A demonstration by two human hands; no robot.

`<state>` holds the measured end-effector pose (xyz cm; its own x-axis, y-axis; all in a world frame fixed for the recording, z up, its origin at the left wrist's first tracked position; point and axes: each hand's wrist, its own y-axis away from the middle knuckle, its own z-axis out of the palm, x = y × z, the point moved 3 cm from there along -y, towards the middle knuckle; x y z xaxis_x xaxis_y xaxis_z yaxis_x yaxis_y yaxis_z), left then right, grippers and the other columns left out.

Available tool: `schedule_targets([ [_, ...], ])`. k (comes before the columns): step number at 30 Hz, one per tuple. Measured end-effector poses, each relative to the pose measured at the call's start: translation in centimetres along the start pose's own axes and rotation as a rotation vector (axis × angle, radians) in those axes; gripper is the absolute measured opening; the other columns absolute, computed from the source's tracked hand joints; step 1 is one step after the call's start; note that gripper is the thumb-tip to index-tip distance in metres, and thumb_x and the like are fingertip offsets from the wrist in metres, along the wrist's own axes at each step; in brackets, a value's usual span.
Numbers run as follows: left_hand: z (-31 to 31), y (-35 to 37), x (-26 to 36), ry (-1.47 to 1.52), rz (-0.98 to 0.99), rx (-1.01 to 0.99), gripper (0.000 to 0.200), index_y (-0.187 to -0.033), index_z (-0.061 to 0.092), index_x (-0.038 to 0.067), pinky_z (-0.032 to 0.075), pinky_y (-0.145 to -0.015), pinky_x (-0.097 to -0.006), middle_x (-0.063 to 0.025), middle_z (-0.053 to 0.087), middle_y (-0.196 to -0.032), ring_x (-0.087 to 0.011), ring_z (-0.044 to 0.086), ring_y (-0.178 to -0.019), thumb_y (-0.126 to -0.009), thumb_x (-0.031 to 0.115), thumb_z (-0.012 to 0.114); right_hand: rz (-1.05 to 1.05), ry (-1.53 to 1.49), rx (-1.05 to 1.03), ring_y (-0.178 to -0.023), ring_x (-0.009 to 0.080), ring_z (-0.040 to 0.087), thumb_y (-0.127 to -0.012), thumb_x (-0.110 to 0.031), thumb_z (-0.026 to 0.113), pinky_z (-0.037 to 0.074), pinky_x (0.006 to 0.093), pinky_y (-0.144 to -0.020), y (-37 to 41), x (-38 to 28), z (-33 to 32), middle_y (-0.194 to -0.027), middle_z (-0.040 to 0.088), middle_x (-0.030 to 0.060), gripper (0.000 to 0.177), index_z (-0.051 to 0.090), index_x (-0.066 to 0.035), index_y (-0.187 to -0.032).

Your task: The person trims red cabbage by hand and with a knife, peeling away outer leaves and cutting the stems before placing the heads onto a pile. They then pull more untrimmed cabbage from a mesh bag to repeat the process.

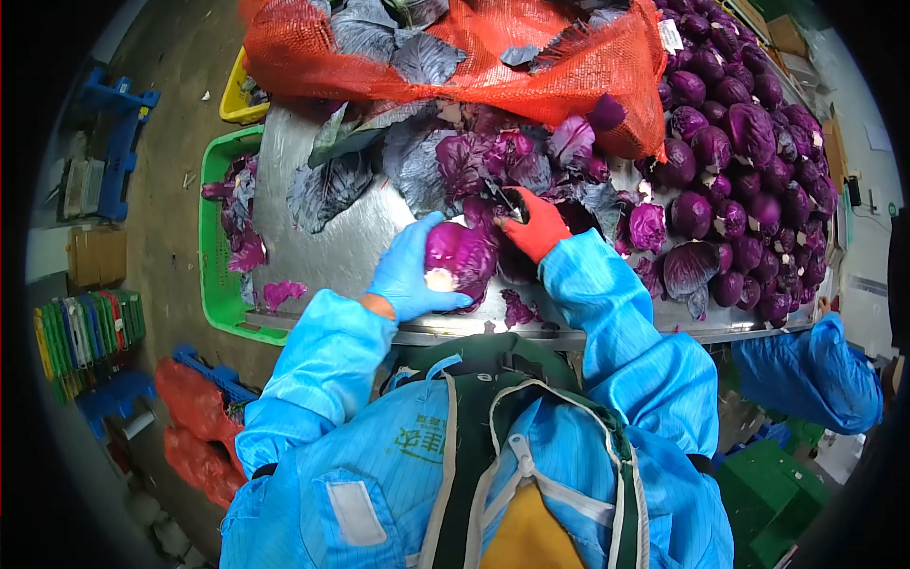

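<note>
My left hand [408, 272], in a blue glove, grips a purple cabbage head [462, 258] from its left side, just above the near edge of the steel table [318, 251]. My right hand [534, 225], in a red glove, is closed on a dark handle, apparently a knife [504, 200], right beside the cabbage's upper right. Loose purple leaves [474, 161] lie just beyond both hands.
A heap of trimmed purple cabbages [735, 161] fills the table's right side. An orange net sack [455, 52] of cabbages lies at the far edge. A green crate [216, 256] with leaf scraps stands at the left. Another person's blue sleeve [810, 370] is at the right.
</note>
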<state>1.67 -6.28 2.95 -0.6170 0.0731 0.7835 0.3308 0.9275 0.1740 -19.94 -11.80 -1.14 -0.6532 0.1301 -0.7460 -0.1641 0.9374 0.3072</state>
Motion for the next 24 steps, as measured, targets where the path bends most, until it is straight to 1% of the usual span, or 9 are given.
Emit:
schedule_targets([
  [1, -0.7, 0.6, -0.3, -0.018, -0.061, -0.019, 0.113, -0.137, 0.031, 0.004, 0.035, -0.102, -0.0447, -0.0214, 0.043, -0.129, -0.0383, 0.043, -0.119, -0.047, 0.045, 0.085, -0.073, -0.08, 0.029, -0.091, 0.0367, 0.062, -0.075, -0.026, 0.069, 0.049, 0.0399, -0.08, 0.2, -0.7, -0.4, -0.097, 0.064, 0.0202, 0.051, 0.051, -0.01, -0.12],
  [5, -2.5, 1.8, -0.2, 0.008, 0.074, 0.047, 0.108, -0.138, 0.032, 0.006, 0.032, -0.105, -0.0438, -0.0207, 0.041, -0.133, -0.0379, 0.04, -0.123, -0.05, 0.04, 0.086, -0.247, -0.22, 0.012, -0.09, 0.0361, 0.062, -0.077, -0.026, 0.069, 0.048, 0.0389, -0.081, 1.7, -6.9, -0.7, -0.096, 0.065, 0.0186, 0.049, 0.052, -0.01, -0.119],
  [6, -2.5, 1.9, -0.3, 0.009, 0.066, 0.049, 0.108, -0.138, 0.032, 0.006, 0.032, -0.105, -0.0438, -0.0207, 0.041, -0.133, -0.0379, 0.04, -0.123, -0.05, 0.04, 0.086, -0.25, -0.188, -0.047, -0.087, 0.0187, 0.062, -0.08, -0.02, 0.068, 0.048, 0.0325, -0.079, 2.2, -8.8, -0.8, -0.096, 0.065, 0.0139, 0.045, 0.053, -0.008, -0.12],
  [8, -2.4, 1.9, -1.3, -0.182, -0.013, 0.025, 0.106, -0.138, 0.034, 0.008, 0.032, -0.106, -0.0432, -0.0204, 0.041, -0.133, -0.0376, 0.04, -0.124, -0.051, 0.039, 0.086, -0.209, -0.251, -0.038, -0.08, 0.015, 0.059, -0.08, -0.021, 0.068, 0.048, 0.0305, -0.075, 1.5, -9.1, -0.4, -0.089, 0.065, 0.0114, 0.042, 0.055, -0.008, -0.118],
  [11, -2.7, 3.4, -5.3, 0.321, -0.288, 0.104, 0.093, -0.137, 0.037, 0.006, 0.037, -0.101, -0.0361, -0.0167, 0.044, -0.13, -0.0268, 0.047, -0.118, -0.061, 0.034, 0.084, -0.053, -0.381, 0.092, -0.076, 0.0107, 0.056, -0.08, -0.022, 0.068, 0.047, 0.0284, -0.072, -1.8, -3.0, -0.4, -0.084, 0.063, 0.0072, 0.039, 0.057, -0.005, -0.113],
  [14, -2.4, 3.7, -6.2, 0.36, -0.366, 0.19, 0.088, -0.135, 0.039, 0.005, 0.038, -0.101, -0.036, -0.0168, 0.044, -0.128, -0.0278, 0.048, -0.116, -0.064, 0.034, 0.082, -0.152, 0.165, 0.127, -0.095, 0.0309, 0.061, -0.079, -0.027, 0.069, 0.047, 0.038, -0.084, 0.0, -3.7, -2.2, -0.107, 0.061, 0.0173, 0.062, 0.043, -0.007, -0.131],
  [15, -2.3, 3.9, -5.5, 0.333, -0.401, 0.241, 0.086, -0.134, 0.04, 0.005, 0.038, -0.101, -0.0367, -0.0172, 0.044, -0.127, -0.0288, 0.048, -0.115, -0.065, 0.034, 0.082, -0.178, 0.2, 0.102, -0.108, 0.0384, 0.053, -0.078, -0.029, 0.069, 0.044, 0.041, -0.09, 1.3, -5.3, -2.2, -0.119, 0.054, 0.0201, 0.069, 0.037, -0.01, -0.136],
  [21, -1.3, 3.3, -3.4, 0.15, -0.327, 0.279, 0.087, -0.132, 0.042, 0.005, 0.037, -0.1, -0.0397, -0.018, 0.042, -0.124, -0.0331, 0.047, -0.115, -0.063, 0.042, 0.081, -0.212, -0.004, -0.173, -0.103, 0.0359, 0.057, -0.079, -0.025, 0.065, 0.046, 0.0414, -0.086, 4.0, -6.9, 3.9, -0.114, 0.057, 0.0204, 0.053, 0.048, -0.007, -0.126],
  [24, -1.5, 3.7, -3.0, 0.132, -0.333, 0.28, 0.088, -0.133, 0.041, 0.005, 0.038, -0.1, -0.0397, -0.0182, 0.043, -0.124, -0.0332, 0.047, -0.115, -0.064, 0.042, 0.081, -0.255, 0.005, -0.17, -0.098, 0.0356, 0.059, -0.079, -0.023, 0.064, 0.046, 0.0414, -0.084, 4.0, -6.7, 5.3, -0.111, 0.059, 0.0204, 0.051, 0.049, -0.008, -0.125],
])
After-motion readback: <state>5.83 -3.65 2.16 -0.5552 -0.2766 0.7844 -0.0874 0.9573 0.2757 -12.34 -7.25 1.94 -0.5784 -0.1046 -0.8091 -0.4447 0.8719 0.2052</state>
